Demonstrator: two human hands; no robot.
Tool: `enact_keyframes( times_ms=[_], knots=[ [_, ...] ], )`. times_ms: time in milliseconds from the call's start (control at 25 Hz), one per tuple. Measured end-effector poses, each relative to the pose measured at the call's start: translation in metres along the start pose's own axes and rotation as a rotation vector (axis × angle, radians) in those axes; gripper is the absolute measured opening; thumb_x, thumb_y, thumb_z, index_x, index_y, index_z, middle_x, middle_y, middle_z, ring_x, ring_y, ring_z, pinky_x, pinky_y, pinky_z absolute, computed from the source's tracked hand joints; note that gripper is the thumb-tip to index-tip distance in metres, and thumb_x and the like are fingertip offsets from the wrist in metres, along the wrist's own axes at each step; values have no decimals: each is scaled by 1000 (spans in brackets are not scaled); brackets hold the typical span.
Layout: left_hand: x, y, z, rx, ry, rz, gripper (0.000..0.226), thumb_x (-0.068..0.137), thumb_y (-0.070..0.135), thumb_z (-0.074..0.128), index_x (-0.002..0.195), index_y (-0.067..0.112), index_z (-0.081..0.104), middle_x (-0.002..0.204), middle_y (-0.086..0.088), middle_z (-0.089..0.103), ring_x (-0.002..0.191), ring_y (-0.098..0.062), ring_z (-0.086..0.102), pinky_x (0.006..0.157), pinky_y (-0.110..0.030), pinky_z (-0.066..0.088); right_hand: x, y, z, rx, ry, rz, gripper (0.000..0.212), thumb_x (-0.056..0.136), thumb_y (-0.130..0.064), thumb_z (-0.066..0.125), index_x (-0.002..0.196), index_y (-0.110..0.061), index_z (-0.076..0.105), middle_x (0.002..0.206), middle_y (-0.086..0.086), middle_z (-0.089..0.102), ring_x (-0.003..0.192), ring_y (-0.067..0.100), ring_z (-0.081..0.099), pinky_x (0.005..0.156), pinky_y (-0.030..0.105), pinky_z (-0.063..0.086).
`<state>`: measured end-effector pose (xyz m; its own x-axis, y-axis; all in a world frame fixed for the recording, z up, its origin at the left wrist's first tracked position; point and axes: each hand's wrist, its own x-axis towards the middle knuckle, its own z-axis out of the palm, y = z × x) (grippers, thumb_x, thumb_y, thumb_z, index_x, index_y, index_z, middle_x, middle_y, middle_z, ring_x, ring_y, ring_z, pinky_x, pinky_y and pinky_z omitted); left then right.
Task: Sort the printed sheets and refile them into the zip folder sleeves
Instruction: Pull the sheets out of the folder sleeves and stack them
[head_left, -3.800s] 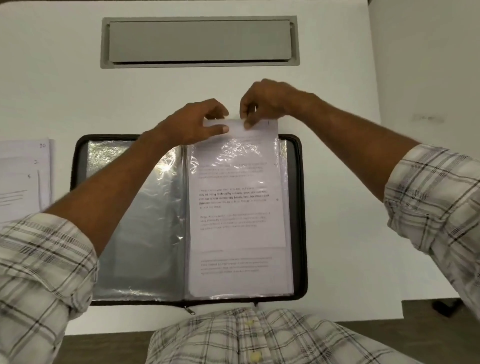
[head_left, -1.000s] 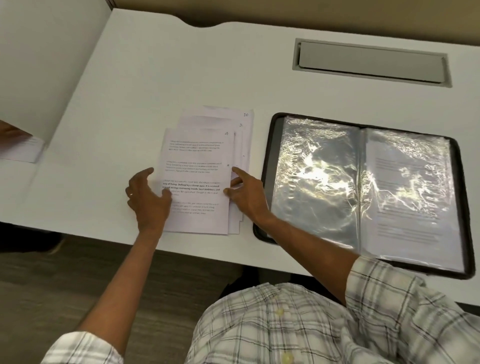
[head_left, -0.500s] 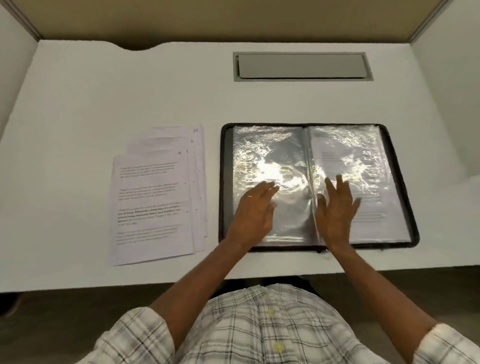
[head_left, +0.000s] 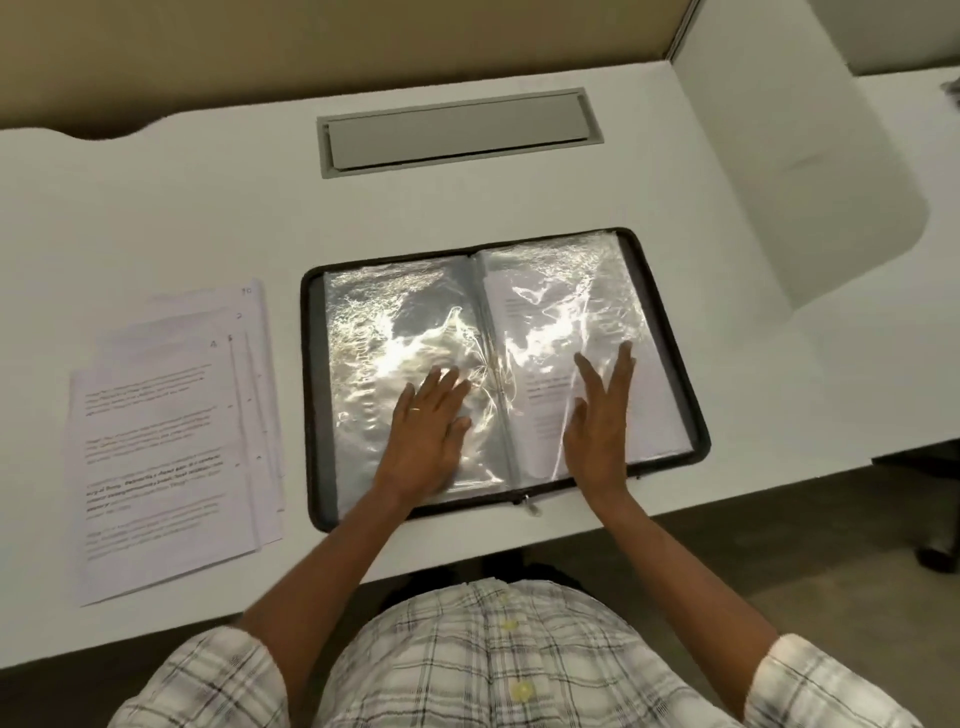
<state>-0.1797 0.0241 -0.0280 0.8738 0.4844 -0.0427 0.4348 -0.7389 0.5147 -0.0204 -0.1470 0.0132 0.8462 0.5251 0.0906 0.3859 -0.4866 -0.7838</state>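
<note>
The loose stack of white printed sheets (head_left: 166, 441) lies flat on the white desk (head_left: 156, 218), just beside the left edge of the open black zip folder (head_left: 315, 415). Its long side runs away from you. Your left hand (head_left: 426, 431) is the nearer one. It rests with straight fingers on the clear left sleeve (head_left: 374, 332), which seems empty. Your right hand (head_left: 597, 415) rests the same way on the right sleeve (head_left: 597, 301), where one sheet already sits. Neither hand grasps anything. Nothing stands between the left hand and the stack. The grey cable hatch (head_left: 457, 132) is well apart.
</note>
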Motion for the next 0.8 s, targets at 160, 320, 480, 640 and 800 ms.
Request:
enact_keyframes(
  times_ms=[160,320,480,640,800],
  knots=[
    [14,14,-24,-396,77,-145,36,111,40,41,133,25,66,139,8,64,136,-13,53,112,-49,42,1,-33,4,308,-111,-21,89,92,16,55,163,-18,14,172,-5,-6,159,20,4,105,22,50],
    [37,43,-77,-759,6,-596,63,102,69,34,116,22,74,111,1,76,104,-17,70,88,-35,48,-4,-60,19,559,-559,104,99,91,7,65,163,-33,11,167,-1,26,150,19,34,105,24,50],
    [44,15,-106,-1057,245,-683,52,94,45,72,139,23,58,122,-1,74,102,-18,74,90,-41,56,-9,-85,30,640,-882,157,82,87,-18,82,155,-30,38,154,-2,50,138,10,51,106,27,50],
    [34,-28,-114,-922,295,-745,76,86,-11,72,152,11,42,124,-14,69,106,-27,71,76,-21,60,15,-62,24,394,-537,-37,35,99,-23,67,133,-18,64,134,-3,67,121,9,63,106,32,52],
    [34,-37,-105,-408,429,-547,65,95,6,70,153,11,41,148,-10,51,138,-25,48,107,-23,41,51,12,4,-72,-210,-196,34,104,-15,54,138,-16,60,146,5,57,139,22,49,116,48,40]
  ],
)
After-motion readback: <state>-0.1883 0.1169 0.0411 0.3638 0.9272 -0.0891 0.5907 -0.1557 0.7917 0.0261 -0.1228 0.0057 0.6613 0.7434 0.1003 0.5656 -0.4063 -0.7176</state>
